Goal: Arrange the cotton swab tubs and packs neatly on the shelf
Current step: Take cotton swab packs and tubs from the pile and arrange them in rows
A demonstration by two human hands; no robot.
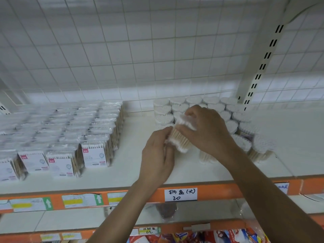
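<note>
A clear tub of wooden cotton swabs (180, 139) lies tilted between my two hands above the white shelf (133, 165). My left hand (157, 155) grips its lower left end. My right hand (205, 130) curls over its top and right side. Behind and to the right stand several upright swab tubs (233, 111) in rows. On the left of the shelf stand several rows of flat swab packs (61, 137) with white labels.
The shelf's orange front edge (219, 192) carries paper price labels (180, 194). A wire grid back panel (122, 50) rises behind the goods, with a slotted upright post (263, 65) at the right. Lower shelves hold a dark round item (166, 211) and colourful packets (210, 236).
</note>
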